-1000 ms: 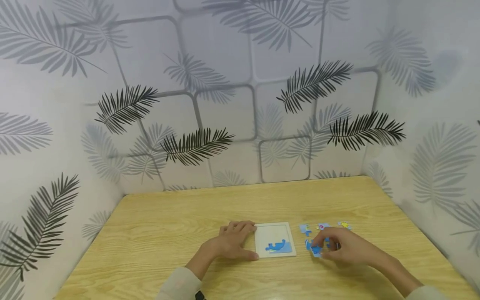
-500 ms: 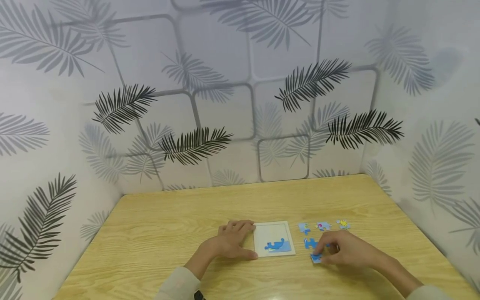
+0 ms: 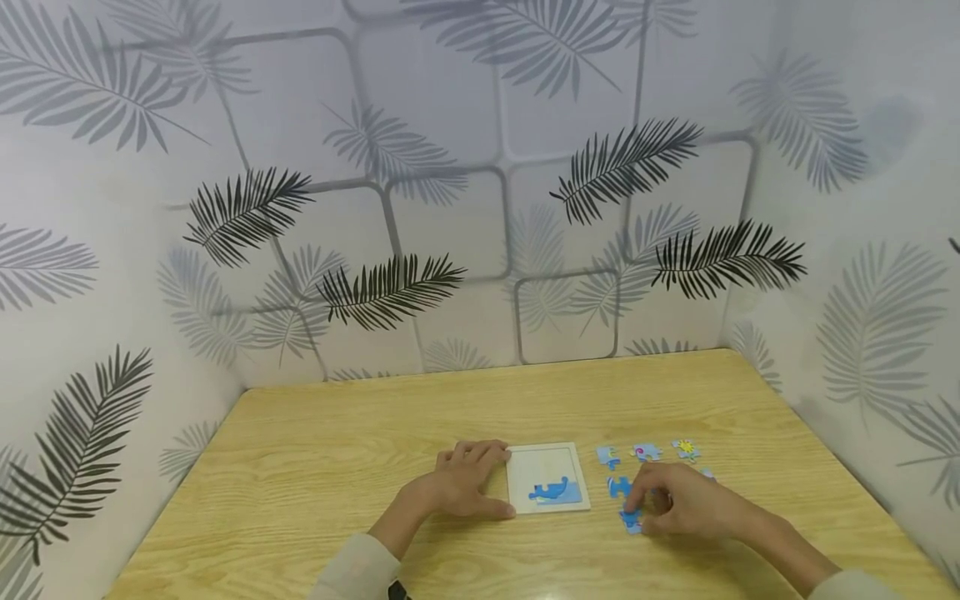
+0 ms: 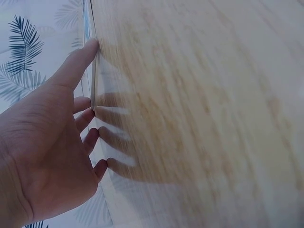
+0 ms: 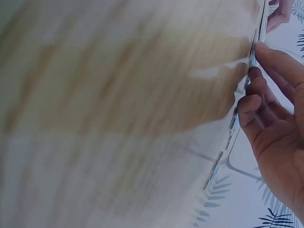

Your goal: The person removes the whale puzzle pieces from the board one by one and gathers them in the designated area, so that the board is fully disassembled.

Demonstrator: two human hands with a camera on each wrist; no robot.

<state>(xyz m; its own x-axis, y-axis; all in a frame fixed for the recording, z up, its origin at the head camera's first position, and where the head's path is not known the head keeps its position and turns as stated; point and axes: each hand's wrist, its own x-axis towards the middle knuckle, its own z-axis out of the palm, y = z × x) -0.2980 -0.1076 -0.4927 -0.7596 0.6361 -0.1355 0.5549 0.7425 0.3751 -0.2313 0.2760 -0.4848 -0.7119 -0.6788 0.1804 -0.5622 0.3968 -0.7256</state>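
Observation:
A white square puzzle tray (image 3: 534,463) lies on the table, with blue puzzle pieces (image 3: 557,493) fitted in its lower right part. My left hand (image 3: 465,483) rests at the tray's left side, thumb at the near corner and forefinger at the far one. Spread fingers (image 4: 90,140) touch down on the tabletop in the left wrist view. To the right of the tray, my right hand (image 3: 690,502) pinches a small blue jigsaw piece (image 3: 631,524) between thumb and forefinger, low at the table. Part of that piece is hidden by the fingers.
Several loose jigsaw pieces lie behind the right hand: a light blue one (image 3: 608,457), one with a pink spot (image 3: 647,452), one with a yellow sun (image 3: 686,449) and a blue one (image 3: 618,486). Others are partly covered. A leaf-patterned wall (image 3: 450,308) borders the wooden table (image 3: 337,450).
My right hand has drawn its blue piece a little towards me, out from the other loose pieces, uncovering the blue one behind it. The left hand and the tray have stayed put.

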